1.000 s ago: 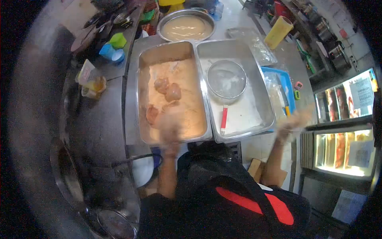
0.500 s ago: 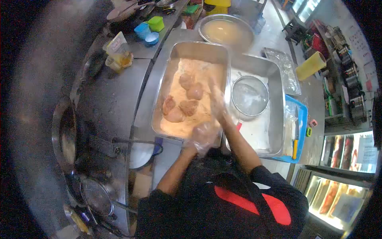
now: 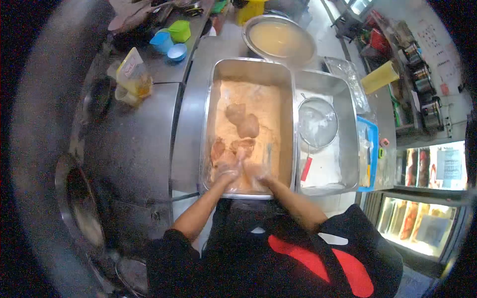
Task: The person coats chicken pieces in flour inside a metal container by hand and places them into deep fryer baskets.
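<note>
The glass-fronted fridge [image 3: 427, 198] is glowing; blur is softening the left hand [image 3: 227, 173] and right hand [image 3: 258, 174]; fisheye distortion is bending dim, grainy edges.

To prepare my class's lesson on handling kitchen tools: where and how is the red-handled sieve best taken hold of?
Probably by its red handle, coming from the person's near side with the right hand: the slim handle points toward the person, while the round mesh head lies beyond it in the metal tray.

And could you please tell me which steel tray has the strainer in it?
The right-hand steel tray: the red-handled strainer lies in it over white powder. The left-hand steel tray holds orange powder and raw meat pieces.
</note>
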Demonstrator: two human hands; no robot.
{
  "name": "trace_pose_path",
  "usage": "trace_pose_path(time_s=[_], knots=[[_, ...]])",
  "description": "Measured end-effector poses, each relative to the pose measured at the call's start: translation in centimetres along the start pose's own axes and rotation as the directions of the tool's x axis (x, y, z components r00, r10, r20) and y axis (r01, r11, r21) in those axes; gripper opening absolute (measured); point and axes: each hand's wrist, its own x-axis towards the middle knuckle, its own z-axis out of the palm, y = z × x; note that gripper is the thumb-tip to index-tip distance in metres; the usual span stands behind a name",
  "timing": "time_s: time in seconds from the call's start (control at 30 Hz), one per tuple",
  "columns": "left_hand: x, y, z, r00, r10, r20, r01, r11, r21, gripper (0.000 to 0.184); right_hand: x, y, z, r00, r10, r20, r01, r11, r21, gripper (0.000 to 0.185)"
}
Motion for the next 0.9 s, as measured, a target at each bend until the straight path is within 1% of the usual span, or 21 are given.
trace_pose_path(time_s=[0.07, 0.1, 0.13, 0.17, 0.2, 0.23, 0.27, 0.3, 0.37, 0.4, 0.43, 0.47, 0.53, 0.57, 0.63, 0.67, 0.73, 0.8, 0.83, 0.87, 0.9], knots=[[-0.8, -0.3, 1.0, 0.967, 0.116, -0.225, -0.16, 0.969, -0.19, 0.066, 1.0, -0.4, 0.4, 0.989, 0.056, -0.133, -0.05, 0.997, 0.054, 0.047], [-0.5, -0.6, 0.8, 0.945, 0.146, -0.294, -0.227, 0.938, -0.261, 0.065, 1.6, -0.7, 0.3, 0.979, 0.068, -0.19, -0.058, 0.997, 0.058, 0.047], [-0.7, -0.1, -0.7, 0.936, 0.141, -0.324, -0.255, 0.904, -0.342, 0.065, 1.9, -0.8, 0.1, 0.967, 0.077, -0.243, -0.065, 0.996, 0.06, 0.047], [-1.5, 0.6, -2.5, 0.967, 0.079, -0.244, -0.185, 0.872, -0.453, 0.064, 2.0, -0.7, -0.5, 0.96, 0.069, -0.271, -0.052, 0.996, 0.069, 0.047], [-2.7, 1.9, -5.0, 0.994, -0.023, -0.102, -0.041, 0.811, -0.584, 0.063, 1.5, -0.5, -1.3, 0.959, 0.055, -0.279, -0.03, 0.995, 0.093, 0.047], [-4.4, 3.8, -7.8, 0.994, -0.105, -0.002, 0.075, 0.722, -0.688, 0.063, 1.1, -0.3, -2.4, 0.96, 0.032, -0.28, 0.004, 0.992, 0.126, 0.047], [-6.2, 5.9, -10.4, 0.985, -0.162, 0.058, 0.149, 0.63, -0.762, 0.062, 0.8, 0.1, -3.0, 0.963, 0.025, -0.27, 0.02, 0.987, 0.16, 0.047], [-8.3, 8.7, -12.8, 0.979, -0.188, -0.077, 0.049, 0.586, -0.809, 0.061, 0.4, 0.5, -3.2, 0.966, 0.021, -0.256, 0.03, 0.98, 0.196, 0.047], [-6.3, 6.6, -11.0, 0.98, -0.137, -0.143, -0.086, 0.354, -0.931, 0.059, 1.3, 2.1, -2.4, 0.972, 0.052, -0.227, 0.002, 0.972, 0.233, 0.045], [-4.6, 4.7, -8.9, 0.977, -0.119, -0.18, -0.15, 0.225, -0.963, 0.059, 2.0, 1.8, -1.6, 0.971, 0.145, -0.189, -0.11, 0.977, 0.184, 0.044], [-2.5, 3.1, -6.5, 0.965, -0.14, -0.222, -0.191, 0.205, -0.96, 0.058, 2.9, 1.5, -0.9, 0.959, 0.233, -0.158, -0.214, 0.968, 0.129, 0.043], [-0.3, 1.5, -4.1, 0.951, -0.162, -0.264, -0.233, 0.186, -0.954, 0.056, 3.4, 2.1, -0.1, 0.968, 0.147, -0.203, -0.106, 0.974, 0.202, 0.042], [5.6, -2.5, 2.6, 0.9, -0.26, -0.349, -0.238, 0.377, -0.895, 0.053, 4.4, 3.6, 1.4, 0.958, -0.028, -0.285, 0.124, 0.938, 0.324, 0.041], [6.5, -2.3, 2.9, 0.888, -0.27, -0.373, -0.258, 0.379, -0.889, 0.053, 5.3, -0.8, 0.1, 0.959, 0.104, -0.263, -0.003, 0.934, 0.357, 0.042], [6.4, -0.5, 1.2, 0.898, -0.214, -0.383, -0.289, 0.368, -0.884, 0.052, 6.8, -3.3, -1.0, 0.913, 0.226, -0.341, -0.12, 0.944, 0.306, 0.044], [6.5, 0.3, 0.3, 0.903, -0.186, -0.387, -0.301, 0.37, -0.879, 0.052, 8.2, -2.9, -1.2, 0.872, 0.198, -0.447, -0.108, 0.97, 0.22, 0.045], [6.7, 0.7, -1.2, 0.919, -0.134, -0.371, -0.3, 0.374, -0.878, 0.052, 8.5, -2.6, -1.7, 0.869, 0.157, -0.47, -0.126, 0.987, 0.097, 0.044], [7.3, 0.3, -1.4, 0.924, -0.103, -0.367, -0.305, 0.379, -0.874, 0.051, 9.4, -4.6, -4.8, 0.935, 0.117, -0.335, -0.119, 0.993, 0.015, 0.039], [7.5, -0.3, -0.9, 0.919, -0.095, -0.382, -0.318, 0.394, -0.862, 0.051, 9.5, -0.4, -3.5, 0.948, 0.019, -0.319, 0.058, 0.972, 0.228, 0.031], [7.7, -1.1, 0.0, 0.909, -0.09, -0.407, -0.338, 0.412, -0.846, 0.051, 9.7, 4.1, -2.1, 0.951, -0.08, -0.3, 0.211, 0.874, 0.437, 0.023], [7.8, -2.4, 1.4, 0.884, -0.059, -0.464, -0.378, 0.493, -0.783, 0.051, 9.9, 5.9, -1.4, 0.987, 0.117, -0.107, -0.028, 0.792, 0.61, 0.024]])
